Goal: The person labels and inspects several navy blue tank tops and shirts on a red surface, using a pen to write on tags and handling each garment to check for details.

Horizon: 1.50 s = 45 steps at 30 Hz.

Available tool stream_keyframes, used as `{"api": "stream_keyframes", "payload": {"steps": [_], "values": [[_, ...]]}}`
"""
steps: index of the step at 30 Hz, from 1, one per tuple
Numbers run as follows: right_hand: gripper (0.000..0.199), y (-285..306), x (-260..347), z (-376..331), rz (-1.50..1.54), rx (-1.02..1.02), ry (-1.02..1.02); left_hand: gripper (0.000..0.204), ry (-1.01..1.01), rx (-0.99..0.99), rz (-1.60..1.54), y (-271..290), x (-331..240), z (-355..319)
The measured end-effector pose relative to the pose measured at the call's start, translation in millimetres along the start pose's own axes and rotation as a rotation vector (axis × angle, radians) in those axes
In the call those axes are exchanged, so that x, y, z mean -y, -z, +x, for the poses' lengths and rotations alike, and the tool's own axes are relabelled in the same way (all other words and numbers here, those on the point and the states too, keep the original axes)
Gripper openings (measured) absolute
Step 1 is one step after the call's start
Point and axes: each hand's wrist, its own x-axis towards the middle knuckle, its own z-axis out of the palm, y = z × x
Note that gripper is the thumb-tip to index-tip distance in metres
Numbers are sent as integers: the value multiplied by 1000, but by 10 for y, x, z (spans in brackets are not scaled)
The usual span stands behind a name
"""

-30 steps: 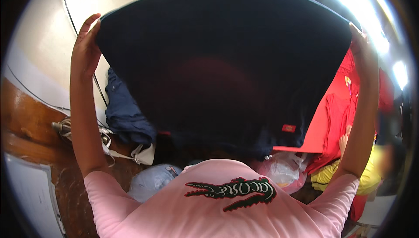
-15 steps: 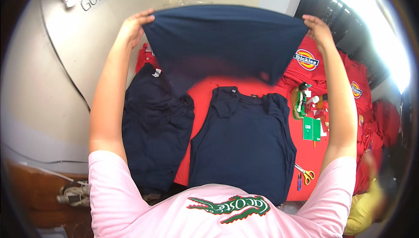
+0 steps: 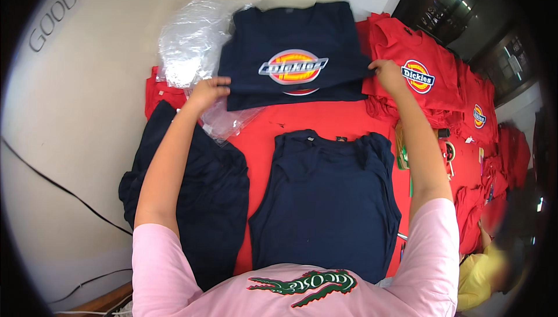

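Note:
A folded navy shirt [image 3: 293, 55] with a round red and yellow badge lies at the far side of the red table top [image 3: 325, 120], on a stack of like shirts. My left hand [image 3: 207, 90] pinches its near left corner. My right hand [image 3: 388, 74] grips its near right corner. Closer to me a navy sleeveless shirt [image 3: 328, 198] lies spread flat, back side up. Both arms reach over it.
A heap of navy garments [image 3: 200, 192] hangs off the table's left edge. Clear plastic bags [image 3: 195, 35] lie at the far left. Folded red shirts [image 3: 430, 76] with badges are stacked to the right. Another person in yellow [image 3: 485, 270] is at the lower right.
The navy shirt I held up spread in front of me has come down folded onto the far stack. The sleeveless shirt and table have come into view.

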Motion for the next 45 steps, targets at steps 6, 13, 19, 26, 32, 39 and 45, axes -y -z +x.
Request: {"api": "stream_keyframes", "payload": {"steps": [6, 13, 19, 26, 32, 39, 45], "values": [[28, -481, 461, -605, -369, 30, 162, 55, -192, 15, 694, -285, 904, -59], [19, 273, 880, -2345, 169, -49, -5, 40, -361, 88, 501, -959, 84, -1407], [30, 252, 820, -3373, 156, -119, -170, 59, -571, 321, 570, -2128, 96, -2214], [34, -479, 722, -2989, -26, -173, -277, 44, -640, -72, 872, -2716, 288, -1640], [33, 612, 407, -3410, 888, -184, -411, 33, -453, -223, 364, -2102, -377, -2261], [40, 1586, 497, -5113, 1069, 87, -368, 40, -393, 52, 241, -1995, -197, -4371], [34, 1455, 678, -4649, 1414, 238, -584, 34, -181, 125, 148, -2501, 518, -5202]]}}
